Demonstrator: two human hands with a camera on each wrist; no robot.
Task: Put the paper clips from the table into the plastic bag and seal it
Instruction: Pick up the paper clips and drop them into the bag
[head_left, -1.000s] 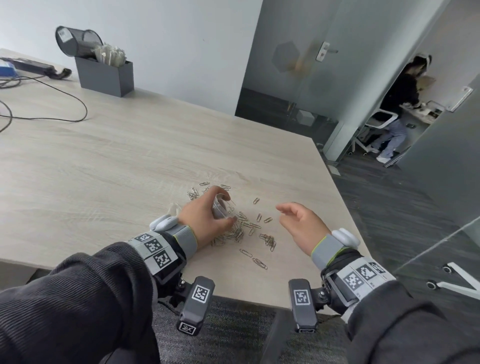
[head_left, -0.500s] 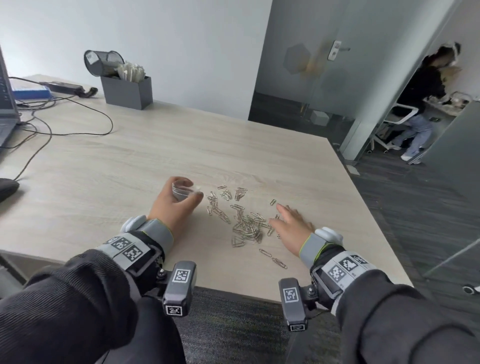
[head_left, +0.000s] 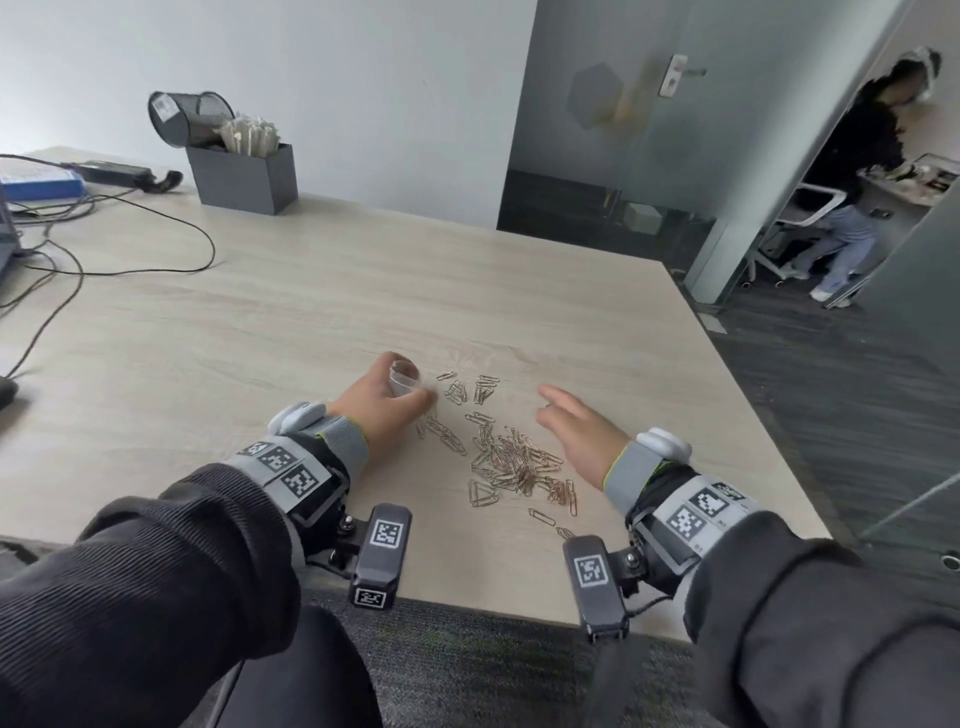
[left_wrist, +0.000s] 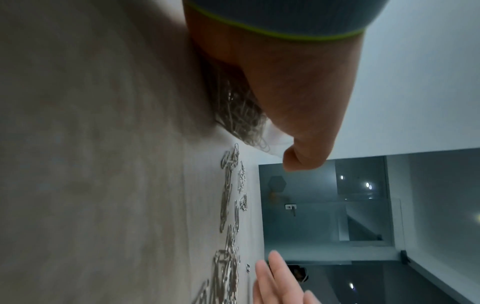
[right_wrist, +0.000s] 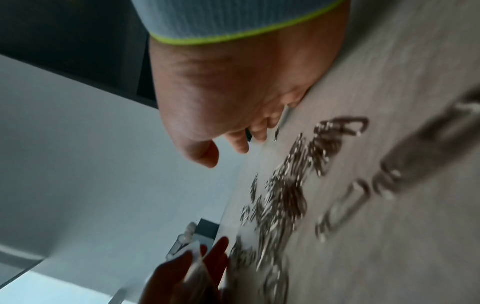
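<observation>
Several loose paper clips (head_left: 511, 460) lie heaped and scattered on the light wooden table (head_left: 311, 322). My left hand (head_left: 389, 402) grips a small clear plastic bag (head_left: 404, 378) at the pile's left edge, mouth upward. In the left wrist view some paper clips (left_wrist: 239, 115) show through the bag under my palm (left_wrist: 293, 86), and loose clips (left_wrist: 231, 205) trail off beyond. My right hand (head_left: 561, 413) hovers at the pile's right side, fingers extended, holding nothing. The right wrist view shows its palm (right_wrist: 221, 98) above blurred clips (right_wrist: 285, 195), with the bag (right_wrist: 196, 265) in my left hand beyond.
A grey organiser box (head_left: 241, 176) with a tipped mesh cup (head_left: 189, 117) stands at the back wall. Cables (head_left: 130, 249) and a blue box (head_left: 36, 182) lie at the far left. The table's right edge (head_left: 743, 405) drops to dark floor; a person (head_left: 857, 171) is beyond the glass door.
My left hand drew the bag from the pile's middle to its left edge. My right hand went down flat beside the clips, then lifted; the clips now lie more bunched.
</observation>
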